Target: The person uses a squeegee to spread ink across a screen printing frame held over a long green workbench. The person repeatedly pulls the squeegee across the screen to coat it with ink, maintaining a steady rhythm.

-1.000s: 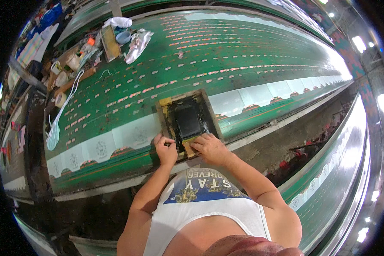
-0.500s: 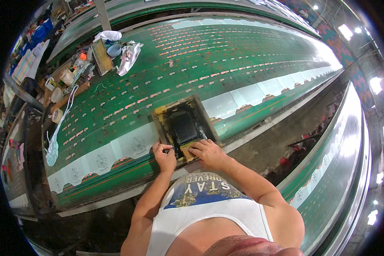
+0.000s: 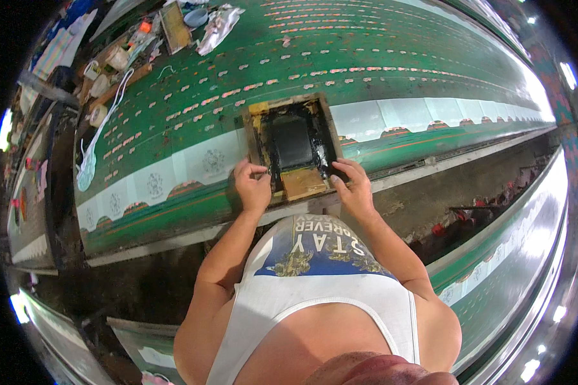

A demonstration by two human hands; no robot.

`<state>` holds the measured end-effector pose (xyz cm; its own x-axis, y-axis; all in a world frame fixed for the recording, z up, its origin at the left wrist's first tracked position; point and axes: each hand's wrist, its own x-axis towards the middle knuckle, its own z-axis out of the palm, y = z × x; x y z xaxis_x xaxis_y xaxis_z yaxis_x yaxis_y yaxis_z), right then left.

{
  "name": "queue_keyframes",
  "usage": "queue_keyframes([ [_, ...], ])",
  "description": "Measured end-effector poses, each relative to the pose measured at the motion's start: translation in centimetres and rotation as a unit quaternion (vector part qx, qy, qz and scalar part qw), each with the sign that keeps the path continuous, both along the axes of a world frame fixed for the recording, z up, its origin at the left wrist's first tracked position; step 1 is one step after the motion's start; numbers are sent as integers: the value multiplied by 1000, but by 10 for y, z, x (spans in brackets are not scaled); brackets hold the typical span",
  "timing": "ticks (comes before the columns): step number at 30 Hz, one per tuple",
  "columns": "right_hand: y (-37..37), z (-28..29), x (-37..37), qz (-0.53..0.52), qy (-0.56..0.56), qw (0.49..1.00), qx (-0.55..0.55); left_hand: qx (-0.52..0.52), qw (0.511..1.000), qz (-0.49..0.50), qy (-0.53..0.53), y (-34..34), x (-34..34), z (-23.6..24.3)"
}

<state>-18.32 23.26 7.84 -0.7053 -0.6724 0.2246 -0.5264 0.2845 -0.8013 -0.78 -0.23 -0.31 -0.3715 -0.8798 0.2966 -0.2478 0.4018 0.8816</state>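
A wooden screen printing frame lies on the pale fabric pieces along the near edge of the green printing table. Black ink surrounds the dark rectangular print area inside it. At the frame's near end rests a squeegee with a wooden handle, with neither hand on it. My left hand is closed at the frame's lower left side, fingers curled by the rail. On the opposite side, my right hand pinches the lower right rail between thumb and fingers.
White fabric panels continue in a row to the right; printed ones lie to the left. A blue bowl, a cloth and tape sit at the far left. A second green table stands at the right.
My right hand has left the squeegee handle and moved to the frame's right rail. My left hand stays by the left rail. The whole view has shifted.
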Motion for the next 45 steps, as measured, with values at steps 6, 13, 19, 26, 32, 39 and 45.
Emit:
queue_keyframes([
  [6,47,-12,-55,12,-25,998,-50,-81,996,-14,31,43,-54,15],
  [13,114,-25,-145,14,-25,998,-62,-51,996,-17,78,114,-146,2],
  [19,155,-30,-197,46,17,998,-25,-4,996,-5,90,143,-191,1],
  [26,140,1,-203,182,146,972,9,33,996,1,89,151,-200,0],
  [32,108,27,-189,306,218,923,80,42,997,7,67,147,-203,-10],
  [39,80,34,-199,340,282,892,96,72,996,15,56,150,-199,-4],
  [45,64,61,-228,388,211,873,210,19,998,5,55,148,-200,-9],
])
